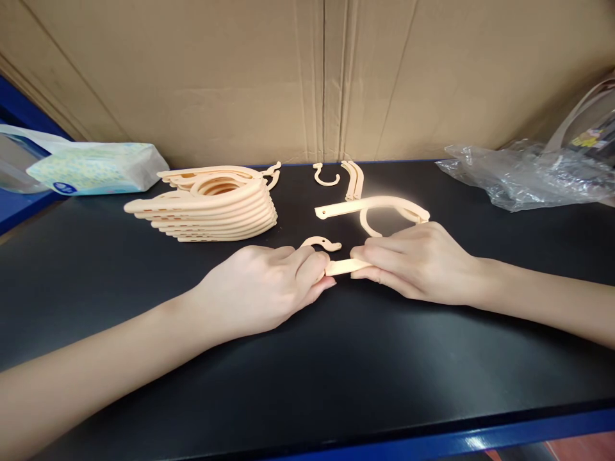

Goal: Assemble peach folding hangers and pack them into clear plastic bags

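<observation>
Only branding near me is the tissue pack (110, 168) at the far left: pale wrapper, yellow-green pattern, and a dark blue oval logo (65, 187) with what might be white lettering, though it's too small for me to read. A crumpled clear bag (519, 179) lies at the far right, and there's a little yellow print (590, 136) behind it.

I'm working on a smooth black table (307, 384) with a blue edge (461, 436) along the front and brown cardboard (216, 70) standing behind it, creased down the middle.

My left hand (269, 282) and right hand (418, 266) are both pinched tight on a short cream bar (343, 267), one at each end, right in front of me. A hook (321, 242) pokes out just past my left knuckles. A long piece (375, 206) sits just beyond my right hand, so that side is tighter.

The hanger stack (211, 205) is off to the left, behind my left hand; another hook (327, 181) and some short strips (354, 180) sit near the back edge. Between my wrists and the front edge there's a wide stretch of black top for my elbows.
</observation>
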Available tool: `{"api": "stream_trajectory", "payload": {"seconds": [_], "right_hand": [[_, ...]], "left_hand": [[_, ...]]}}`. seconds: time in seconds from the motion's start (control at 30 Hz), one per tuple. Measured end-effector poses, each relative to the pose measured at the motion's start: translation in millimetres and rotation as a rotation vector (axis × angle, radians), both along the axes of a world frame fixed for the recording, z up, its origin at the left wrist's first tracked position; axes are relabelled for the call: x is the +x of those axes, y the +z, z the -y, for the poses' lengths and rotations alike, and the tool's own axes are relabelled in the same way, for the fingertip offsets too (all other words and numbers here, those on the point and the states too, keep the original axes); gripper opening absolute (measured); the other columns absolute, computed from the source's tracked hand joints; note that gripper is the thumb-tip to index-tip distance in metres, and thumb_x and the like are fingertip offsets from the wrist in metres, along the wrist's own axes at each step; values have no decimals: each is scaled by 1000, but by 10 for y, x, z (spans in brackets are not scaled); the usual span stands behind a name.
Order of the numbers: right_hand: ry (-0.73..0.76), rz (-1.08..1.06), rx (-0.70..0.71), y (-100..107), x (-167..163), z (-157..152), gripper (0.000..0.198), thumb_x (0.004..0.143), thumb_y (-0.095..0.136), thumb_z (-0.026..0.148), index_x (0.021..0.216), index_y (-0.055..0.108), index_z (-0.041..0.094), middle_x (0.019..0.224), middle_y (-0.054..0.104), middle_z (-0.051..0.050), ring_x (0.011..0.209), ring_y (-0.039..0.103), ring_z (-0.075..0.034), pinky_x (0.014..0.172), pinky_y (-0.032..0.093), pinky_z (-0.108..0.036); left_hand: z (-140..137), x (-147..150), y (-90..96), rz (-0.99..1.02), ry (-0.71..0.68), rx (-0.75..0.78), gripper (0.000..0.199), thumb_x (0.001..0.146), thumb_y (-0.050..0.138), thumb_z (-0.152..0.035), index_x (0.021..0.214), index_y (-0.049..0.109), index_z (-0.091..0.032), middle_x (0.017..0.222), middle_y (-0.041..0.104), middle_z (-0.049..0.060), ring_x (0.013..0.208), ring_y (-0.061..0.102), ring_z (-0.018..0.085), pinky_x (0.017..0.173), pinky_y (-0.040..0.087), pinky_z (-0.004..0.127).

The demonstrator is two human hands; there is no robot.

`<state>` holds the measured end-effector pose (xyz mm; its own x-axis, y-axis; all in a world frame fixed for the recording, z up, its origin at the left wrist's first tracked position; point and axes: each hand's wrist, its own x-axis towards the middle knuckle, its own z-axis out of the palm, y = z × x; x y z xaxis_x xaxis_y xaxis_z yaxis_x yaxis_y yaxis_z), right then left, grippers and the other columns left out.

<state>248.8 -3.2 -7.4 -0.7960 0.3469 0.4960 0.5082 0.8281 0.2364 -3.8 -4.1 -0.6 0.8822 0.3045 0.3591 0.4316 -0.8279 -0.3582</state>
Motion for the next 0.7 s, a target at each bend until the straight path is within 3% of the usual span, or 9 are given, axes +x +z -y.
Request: {"api": "stream_trajectory", "payload": {"seconds": [0.2, 0.3, 0.37, 0.5, 0.7], "right_hand": [[1, 17, -17, -1, 0, -18, 37, 107, 38, 31, 86, 66, 18, 62, 61, 4, 46, 49, -9, 45, 29, -25], [-1, 20, -27, -4, 7, -25, 39, 107, 36, 30, 85, 65, 18, 59, 60, 5, 47, 53, -9, 46, 29, -24], [5, 18, -25, -7, 7, -24, 39, 107, 36, 31, 85, 65, 17, 59, 60, 5, 48, 54, -8, 46, 29, -24], [22, 58, 69, -6, -8, -11, 36, 107, 38, 29, 86, 65, 18, 60, 59, 5, 46, 50, -8, 45, 27, -26], [15, 99, 98, -3, -23, -4, 33, 105, 43, 28, 85, 67, 18, 61, 59, 5, 45, 44, -10, 44, 27, -27]], "left_hand": [[18, 22, 18, 41, 12, -61, 24, 103, 43, -22, 83, 55, -17, 71, 64, -2, 60, 64, 13, 50, 36, 27], [38, 43, 10, 111, 22, -89, 15, 102, 44, -22, 95, 56, -16, 83, 67, 1, 68, 64, 14, 53, 38, 25], [61, 54, 5, 180, 44, -194, 12, 102, 44, -24, 101, 53, -17, 89, 66, 0, 68, 62, 11, 50, 37, 22], [125, 73, 26, 251, 119, -439, 11, 102, 45, -25, 93, 48, -20, 82, 59, -5, 61, 55, 8, 47, 32, 20], [176, 91, 37, 307, 210, -602, 11, 100, 48, -28, 92, 49, -22, 77, 55, -7, 60, 52, 9, 51, 35, 20]]}}
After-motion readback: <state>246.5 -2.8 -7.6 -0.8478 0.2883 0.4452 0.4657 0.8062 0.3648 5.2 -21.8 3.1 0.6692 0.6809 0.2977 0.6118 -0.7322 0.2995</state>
